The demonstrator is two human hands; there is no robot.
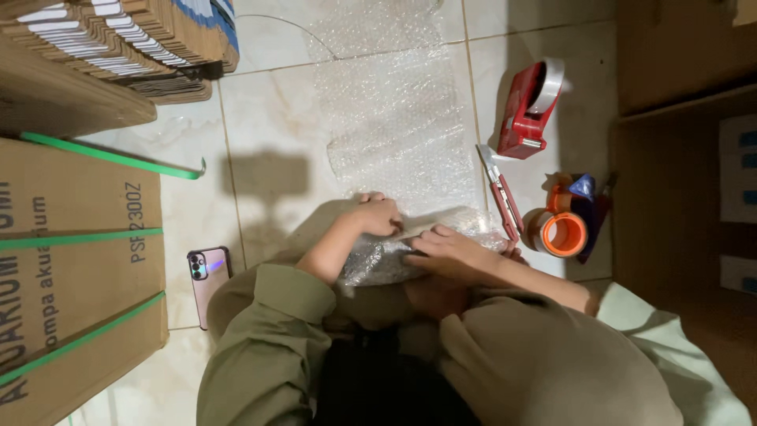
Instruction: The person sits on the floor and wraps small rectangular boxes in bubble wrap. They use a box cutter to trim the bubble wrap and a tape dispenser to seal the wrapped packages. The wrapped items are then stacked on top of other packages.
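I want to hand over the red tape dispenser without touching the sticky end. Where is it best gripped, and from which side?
Probably by the red body of the tape dispenser, coming from its left edge on the bare floor tile. The tape roll sits at its upper right end and the cutter at the lower end, near the box cutter; the mid-body looks plain and graspable.

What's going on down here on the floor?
A person sits on the tiled floor with both hands on a small bundle wrapped in bubble wrap. The left hand presses on its top edge and the right hand lies flat across it. More bubble wrap stretches out ahead. A red box cutter, a red tape dispenser and an orange tape roll lie to the right, a phone to the left.
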